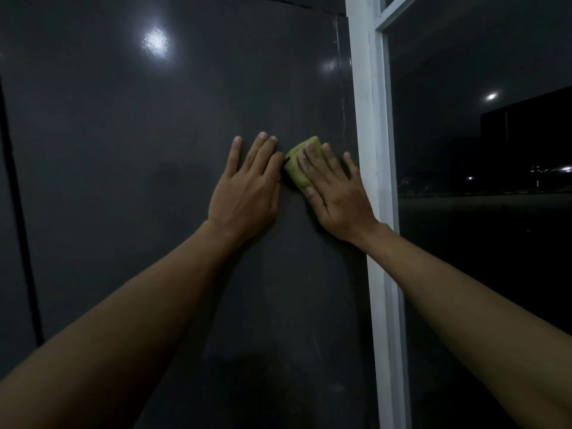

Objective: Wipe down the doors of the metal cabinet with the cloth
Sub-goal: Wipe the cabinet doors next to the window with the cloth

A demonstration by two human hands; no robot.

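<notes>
- On the dark cabinet door [123,181], the left hand [247,187] lies flat, fingers straight, holding nothing.
- At its 3 o'clock, the green cloth [296,171] is pressed to the door under the right hand [337,196], its fingers spread flat.
- Wiping seems midway: faint streaks show at 6 o'clock, and the 9 o'clock side likely remains.

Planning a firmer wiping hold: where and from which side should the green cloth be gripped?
Probably its exposed left edge: the green cloth lies pressed flat on the cabinet door under the right hand, so a thumb could hook in from the left.
</notes>
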